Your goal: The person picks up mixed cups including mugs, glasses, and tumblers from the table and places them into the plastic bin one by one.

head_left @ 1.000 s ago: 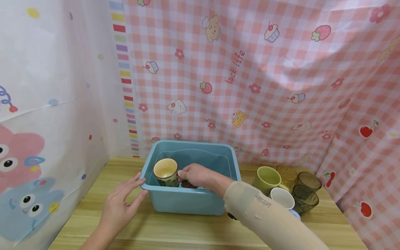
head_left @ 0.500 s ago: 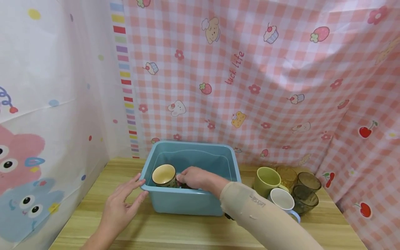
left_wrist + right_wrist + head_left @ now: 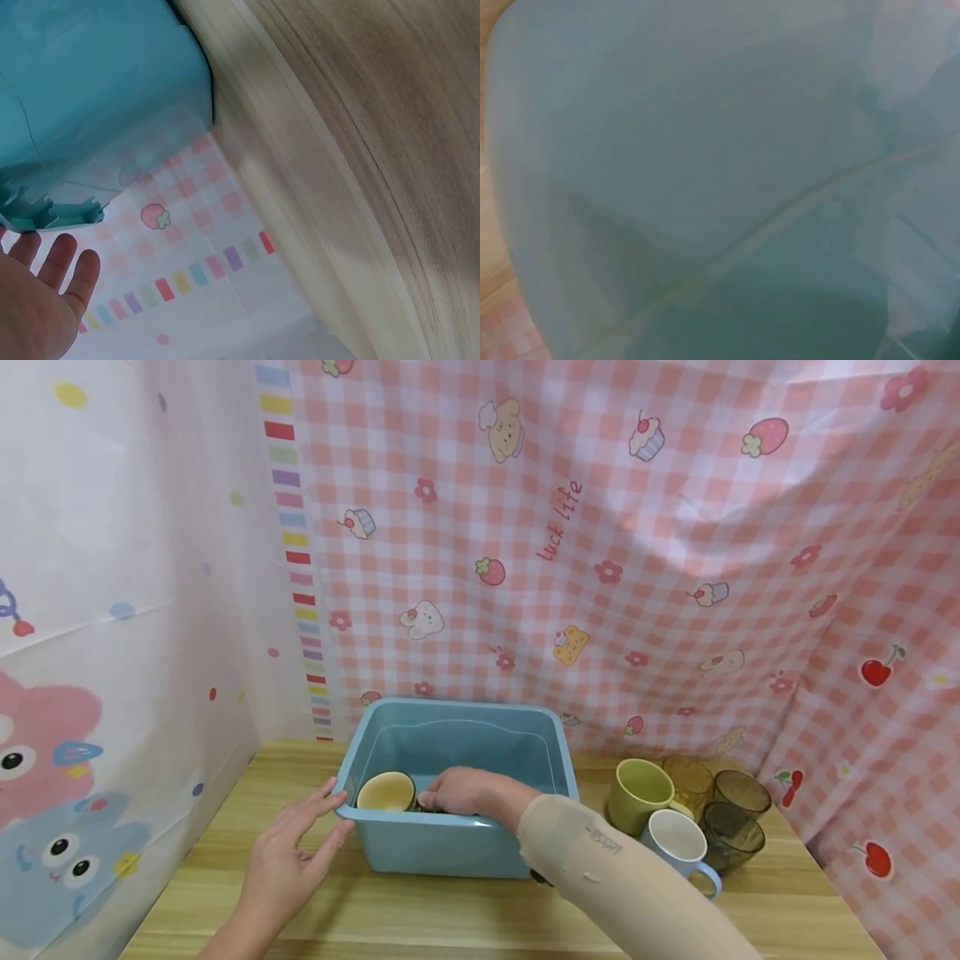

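Note:
A blue plastic bin (image 3: 450, 846) stands on the wooden table. My right hand (image 3: 459, 789) reaches over its front wall and pinches the handle side of a mug (image 3: 386, 792) with a cream-yellow inside and dark rim. The mug sits low inside the bin's left front corner, its lower part hidden by the front wall. My left hand (image 3: 288, 852) touches the bin's left front corner with fairly straight fingers, which lie under the rim in the left wrist view. The right wrist view is filled by a hazy blue bin wall (image 3: 705, 150).
On the table's right stand a green mug (image 3: 642, 793), a white mug (image 3: 675, 837) with a blue handle, an amber glass (image 3: 688, 781) and two dark glasses, one of them the front glass (image 3: 733, 839). A checked cloth (image 3: 600, 568) hangs behind the bin.
My right hand has lowered the mug deeper into the bin and slightly to the left. The left hand has stayed at the bin's corner.

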Motion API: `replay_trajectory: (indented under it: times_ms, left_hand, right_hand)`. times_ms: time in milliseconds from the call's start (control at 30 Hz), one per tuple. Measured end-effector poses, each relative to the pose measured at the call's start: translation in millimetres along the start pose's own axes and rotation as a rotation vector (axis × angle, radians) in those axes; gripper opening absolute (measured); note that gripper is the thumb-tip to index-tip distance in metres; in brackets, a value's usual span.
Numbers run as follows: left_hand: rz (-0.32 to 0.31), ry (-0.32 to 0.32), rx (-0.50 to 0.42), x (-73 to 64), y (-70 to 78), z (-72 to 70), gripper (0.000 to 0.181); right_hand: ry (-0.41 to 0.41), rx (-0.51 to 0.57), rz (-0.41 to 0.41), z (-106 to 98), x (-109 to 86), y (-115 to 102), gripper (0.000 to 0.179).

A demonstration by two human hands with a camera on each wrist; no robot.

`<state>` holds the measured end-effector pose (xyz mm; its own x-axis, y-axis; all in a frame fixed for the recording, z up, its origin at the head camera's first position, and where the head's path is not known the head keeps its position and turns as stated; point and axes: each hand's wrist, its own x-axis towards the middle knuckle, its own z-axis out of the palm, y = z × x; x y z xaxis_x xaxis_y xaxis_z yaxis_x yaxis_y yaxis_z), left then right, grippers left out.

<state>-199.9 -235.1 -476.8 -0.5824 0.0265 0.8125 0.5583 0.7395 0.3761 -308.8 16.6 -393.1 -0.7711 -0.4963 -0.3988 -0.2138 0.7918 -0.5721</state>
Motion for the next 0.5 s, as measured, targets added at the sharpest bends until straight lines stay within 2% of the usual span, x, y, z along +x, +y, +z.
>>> replay_trajectory:
  times_ms: [233, 500]
  left_hand:
    - [-0.032, -0.020, 0.015, -1.7, -1.6, 0.1, 0.052]
    - [-0.034, -0.014, 0.016, -1.1, 0.0, 0.2, 0.052]
  right_hand:
    - [-0.031, -0.091, -0.016, -0.2, 3.6, 1.6, 0.028]
    - [-0.049, -0.124, -0.026, 1.8, 5.9, 2.1, 0.033]
